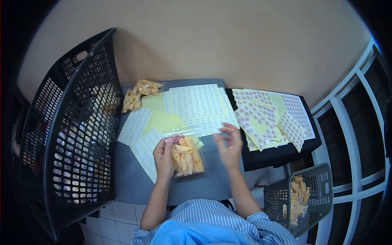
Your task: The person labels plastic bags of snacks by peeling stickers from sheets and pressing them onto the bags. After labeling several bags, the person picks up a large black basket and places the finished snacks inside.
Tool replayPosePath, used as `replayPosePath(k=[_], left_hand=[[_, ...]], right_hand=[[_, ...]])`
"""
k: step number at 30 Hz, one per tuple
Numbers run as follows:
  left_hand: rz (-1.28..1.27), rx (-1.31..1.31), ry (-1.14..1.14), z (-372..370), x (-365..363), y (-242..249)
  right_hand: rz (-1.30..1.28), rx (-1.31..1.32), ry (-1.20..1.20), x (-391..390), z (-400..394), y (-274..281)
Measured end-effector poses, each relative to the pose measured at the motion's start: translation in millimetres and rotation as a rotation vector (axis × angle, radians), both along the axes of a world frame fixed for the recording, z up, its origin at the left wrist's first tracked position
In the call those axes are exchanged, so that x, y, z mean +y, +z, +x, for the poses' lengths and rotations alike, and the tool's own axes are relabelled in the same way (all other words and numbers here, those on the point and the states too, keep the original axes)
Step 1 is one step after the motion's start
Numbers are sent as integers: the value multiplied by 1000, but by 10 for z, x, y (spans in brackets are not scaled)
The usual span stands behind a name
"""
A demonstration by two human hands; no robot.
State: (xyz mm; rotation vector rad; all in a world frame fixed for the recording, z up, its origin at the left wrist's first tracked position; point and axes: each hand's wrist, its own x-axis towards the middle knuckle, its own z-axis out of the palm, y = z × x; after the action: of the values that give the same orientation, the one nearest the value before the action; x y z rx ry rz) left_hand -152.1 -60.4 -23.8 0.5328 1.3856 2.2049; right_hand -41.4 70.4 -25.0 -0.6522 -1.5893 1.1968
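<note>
Holds a clear bag of pale sticks (188, 160) over the grey surface (127, 179), clamped at its left side in the fingers (169, 143) of the left hand (163, 161); has the fingers of the right hand (230, 149) apart, clear of the bag and near the printed sheets (196, 102); best to grip lightly, sparing the sticks from crushing; better to hold the plastic smooth and support the loose side.
</note>
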Motion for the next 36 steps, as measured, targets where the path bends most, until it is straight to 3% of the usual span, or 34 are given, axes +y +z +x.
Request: replayPosePath(k=[2,3,4,7,11,13,18,23,25,27,29,31,32,33,36], left_hand=[[-104,-55,-40,4,14,-67],[-103,-56,-44,-4,15,-131],[-101,-79,-83,-16,13,-207],[-85,-151,-103,11,30,-364],[-105,-210,-76,3,38,-493],[-261,-143,-151,23,12,-418],[-296,-101,-181,43,13,-378],[-508,448,-113,187,36,-136],[-414,492,-64,204,72,-231],[-527,855,28,235,41,-10],[-486,805,-57,202,37,-1],[126,-193,-548,187,72,-15],[191,-334,-653,135,74,39],[189,-330,-651,100,50,29],[596,-653,-463,-26,7,-70]], right_hand=[[74,-175,-291,332,402,-202],[278,-335,-458,509,619,-335],[266,-405,-529,655,795,-461],[465,-681,-560,927,1137,-696],[421,-717,-469,1090,1201,-884],[340,-766,-384,1121,1194,-895],[438,-705,-496,1131,1170,-808],[537,-504,-688,1032,1117,-438],[580,-457,-677,881,1031,-238],[769,-340,-673,641,909,-37],[898,-289,-599,350,793,148],[1006,-228,-434,55,691,261],[1024,-189,-318,-71,649,274],[1039,-149,-204,-193,603,270],[980,-96,-13,-492,463,205]])
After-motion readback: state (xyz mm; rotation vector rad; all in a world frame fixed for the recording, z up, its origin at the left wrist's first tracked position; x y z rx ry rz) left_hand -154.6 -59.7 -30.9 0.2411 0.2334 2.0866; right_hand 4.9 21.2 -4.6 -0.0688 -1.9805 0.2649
